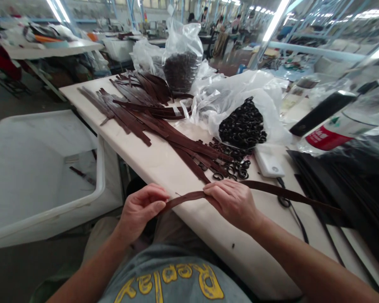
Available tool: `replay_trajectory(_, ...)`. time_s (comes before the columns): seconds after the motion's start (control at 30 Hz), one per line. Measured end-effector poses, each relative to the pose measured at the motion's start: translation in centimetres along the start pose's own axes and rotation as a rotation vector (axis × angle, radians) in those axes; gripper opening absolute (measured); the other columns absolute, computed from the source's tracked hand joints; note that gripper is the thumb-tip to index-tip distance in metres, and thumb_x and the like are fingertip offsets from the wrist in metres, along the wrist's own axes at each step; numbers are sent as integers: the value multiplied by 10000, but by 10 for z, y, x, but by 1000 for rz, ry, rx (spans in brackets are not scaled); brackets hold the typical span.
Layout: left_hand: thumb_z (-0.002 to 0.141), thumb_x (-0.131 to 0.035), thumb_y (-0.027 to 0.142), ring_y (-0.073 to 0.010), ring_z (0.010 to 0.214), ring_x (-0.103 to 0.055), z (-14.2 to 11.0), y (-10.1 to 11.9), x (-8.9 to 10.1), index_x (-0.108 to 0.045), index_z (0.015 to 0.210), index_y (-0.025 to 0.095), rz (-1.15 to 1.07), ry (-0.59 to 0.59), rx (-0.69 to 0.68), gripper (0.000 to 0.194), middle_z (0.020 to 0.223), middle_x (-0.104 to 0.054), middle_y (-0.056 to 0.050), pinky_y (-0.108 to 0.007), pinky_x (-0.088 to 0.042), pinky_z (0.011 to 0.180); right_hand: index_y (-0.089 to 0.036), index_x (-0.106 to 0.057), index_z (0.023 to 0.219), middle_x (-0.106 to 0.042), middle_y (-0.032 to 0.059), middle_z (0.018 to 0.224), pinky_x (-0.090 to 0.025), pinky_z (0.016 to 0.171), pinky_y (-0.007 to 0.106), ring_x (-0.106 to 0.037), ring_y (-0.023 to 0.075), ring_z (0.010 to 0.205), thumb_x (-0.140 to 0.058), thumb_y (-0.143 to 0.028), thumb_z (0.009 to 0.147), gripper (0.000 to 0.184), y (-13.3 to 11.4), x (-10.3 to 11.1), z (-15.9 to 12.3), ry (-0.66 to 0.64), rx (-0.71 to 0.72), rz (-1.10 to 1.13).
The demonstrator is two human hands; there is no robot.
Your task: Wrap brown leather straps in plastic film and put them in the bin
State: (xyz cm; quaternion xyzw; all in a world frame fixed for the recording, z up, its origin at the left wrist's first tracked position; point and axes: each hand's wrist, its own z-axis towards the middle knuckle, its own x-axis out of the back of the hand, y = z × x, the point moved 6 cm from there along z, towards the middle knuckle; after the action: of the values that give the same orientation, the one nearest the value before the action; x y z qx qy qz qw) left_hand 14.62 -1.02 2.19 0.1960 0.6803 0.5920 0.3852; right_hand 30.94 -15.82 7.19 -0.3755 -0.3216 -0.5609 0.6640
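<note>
The table is crowded, leaving little slack for error. Beside it stands the white bin; small scraps might drop in there if nudged over the edge. Black sheets lie at the right, where the far end of the held brown strip reaches — it could catch there if drawn leftward. The pile of brown strips lies just beyond the hands and might slide if brushed. The left hand pinches the strip's near end past the table's edge, fingers closed; a loosened pinch could let it slip. The right hand has its fingers closed on the strip over the table. A dark cord might snag it — and loose black rings could scatter under a careless wrist.
</note>
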Motion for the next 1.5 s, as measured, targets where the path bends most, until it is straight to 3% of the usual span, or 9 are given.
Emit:
replay_trajectory(0.13, 672, -830, 253, -158, 820, -654, -11, 1, -12, -760, 950, 224, -24, -115, 67, 288, 923, -696, -52, -241, -559, 752, -198, -574, 791, -733, 19, 862, -468, 759, 258, -650, 130, 743, -548, -160, 929, 145, -4, 3, -11, 57, 4, 18)
replay_trajectory(0.27, 698, -793, 155, -112, 730, -630, -22, -2, -22, -747, 955, 232, 55, -163, 185, 273, 849, -684, -28, -177, -533, 664, -208, -571, 795, -725, 17, 879, -469, 753, 268, -629, 134, 755, -525, -128, 908, 146, -11, -2, -24, 34, 16, 5)
replay_trajectory(0.43, 712, -740, 79, -108, 749, -620, -30, -4, -17, -741, 956, 233, 183, -181, 160, 289, 847, -650, -19, -163, -523, 673, -188, -601, 884, -725, 53, 892, -494, 763, 298, -652, 168, 788, -507, -127, 900, 113, 4, 0, -44, -14, -70, -5)
replay_trajectory(0.6, 744, -711, 77, -114, 784, -623, -33, -12, -5, -720, 1030, 272, 284, -229, 141, 346, 909, -637, -19, -185, -537, 699, -185, -650, 950, -750, 59, 897, -524, 794, 315, -696, 183, 808, -576, -150, 905, 93, 25, 18, -79, -50, -139, -94)
replay_trajectory(0.83, 770, -679, 77, -111, 786, -626, -33, -23, -11, -699, 1057, 282, 375, -272, 125, 353, 905, -625, -8, -192, -533, 706, -226, -669, 1069, -766, 35, 1003, -543, 898, 327, -724, 164, 878, -623, -94, 880, 235, 23, 40, -120, -9, -168, -120)
replay_trajectory(1.03, 781, -673, 81, -99, 785, -626, -30, -29, -11, -694, 1077, 305, 405, -309, 151, 372, 894, -637, 5, -178, -529, 710, -209, -663, 998, -768, 32, 933, -554, 873, 330, -724, 161, 803, -687, -130, 851, 169, 36, 51, -135, -9, -232, -216)
replay_trajectory(1.17, 744, -690, 65, -91, 769, -628, -26, -25, -15, -710, 1022, 297, 349, -251, 166, 363, 846, -641, 20, -169, -531, 708, -222, -649, 971, -762, 29, 888, -552, 830, 334, -715, 185, 782, -698, -144, 839, 161, 46, 66, -136, 14, -236, -374)
replay_trajectory(1.33, 703, -712, 72, -95, 698, -619, -19, -30, -30, -705, 1021, 242, 243, -207, 262, 360, 824, -658, 8, -181, -535, 640, -227, -633, 907, -732, 34, 782, -498, 596, 310, -668, 196, 646, -729, -225, 802, 141, 42, 95, -139, 57, -201, -658)
replay_trajectory(1.5, 699, -724, 104, -99, 726, -609, -10, -42, -45, -698, 1052, 216, 166, -239, 305, 370, 826, -651, -1, -183, -531, 659, -240, -635, 1124, -698, 128, 1056, -480, 723, 445, -662, 332, 911, -539, -291, 906, 244, 51, 119, -144, -125, -534, -647)
